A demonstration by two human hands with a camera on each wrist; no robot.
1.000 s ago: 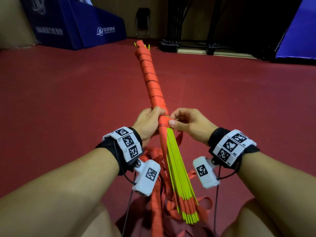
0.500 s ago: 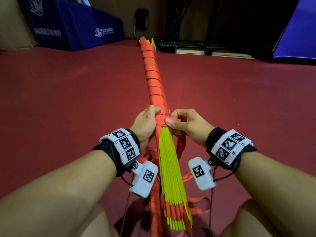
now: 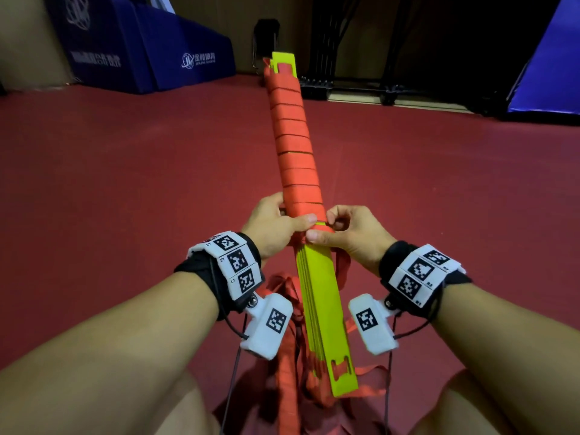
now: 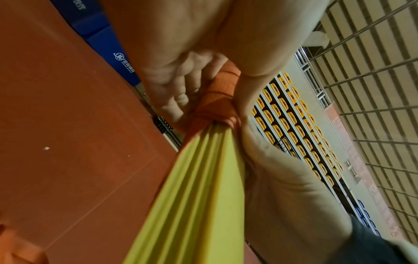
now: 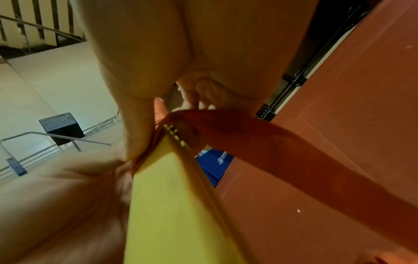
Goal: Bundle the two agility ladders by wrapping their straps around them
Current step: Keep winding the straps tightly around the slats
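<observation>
Head view: the bundle of yellow ladder rungs is held up off the red floor, pointing away from the person. The orange strap is wound in close turns around the far half, from the far tip down to the fingers; the near half is bare yellow. The left hand grips the bundle at the last turn, fingers curled round it, thumb lying across the top. The right hand pinches the strap at the same turn, thumb tip just beside the left thumb. Loose strap hangs in loops below the wrists. Blue padded blocks stand at the far left.

Left wrist view: left-hand fingers are clamped on the orange-wrapped part, directly above where the yellow rungs emerge.

Right wrist view: right-hand fingers are curled together, holding a length of strap that runs off from them beside the rungs. Blurred in part.
</observation>
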